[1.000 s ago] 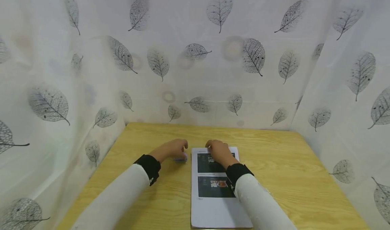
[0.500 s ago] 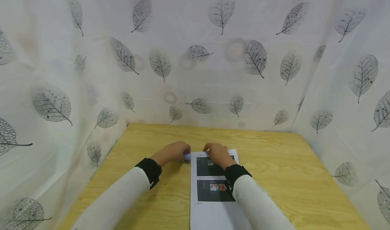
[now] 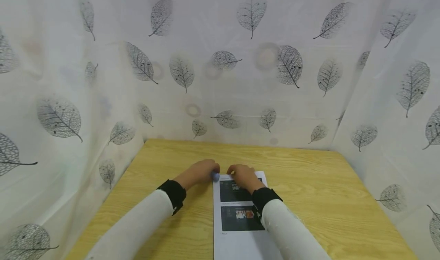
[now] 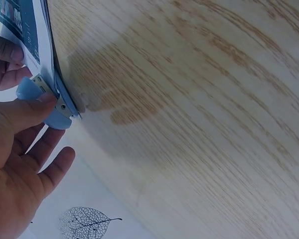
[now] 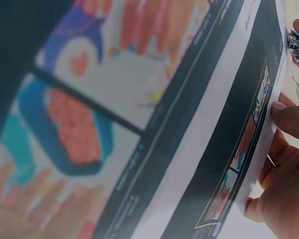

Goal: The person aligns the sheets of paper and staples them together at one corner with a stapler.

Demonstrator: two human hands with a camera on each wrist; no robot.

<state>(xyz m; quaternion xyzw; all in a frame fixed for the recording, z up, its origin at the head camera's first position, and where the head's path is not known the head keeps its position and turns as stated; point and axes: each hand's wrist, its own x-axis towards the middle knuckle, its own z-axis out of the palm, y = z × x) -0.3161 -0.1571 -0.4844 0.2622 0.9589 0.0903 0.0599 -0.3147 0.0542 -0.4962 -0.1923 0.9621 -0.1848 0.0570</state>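
A stack of printed paper sheets (image 3: 240, 244) with dark picture blocks lies lengthwise on the table. My left hand (image 3: 203, 171) grips a small light-blue stapler (image 4: 59, 120) between thumb and fingers. In the left wrist view the stapler sits over the corner of the sheets, the paper running in between its two halves. My right hand (image 3: 243, 175) pinches the top edge of the stack, a short way right of the stapler. Its thumb lies on the printed side in the right wrist view, where the stapler's metal end (image 5: 295, 44) shows at the paper's edge.
The wood-grain table (image 3: 316, 199) extends on both sides of the paper. A pale curtain (image 3: 220, 88) with a leaf print hangs behind it and along the left and right sides.
My left hand has moved right with the stapler, from beside the stack onto its top left corner. The right hand has kept its grip on the top edge, and the paper has shifted slightly.
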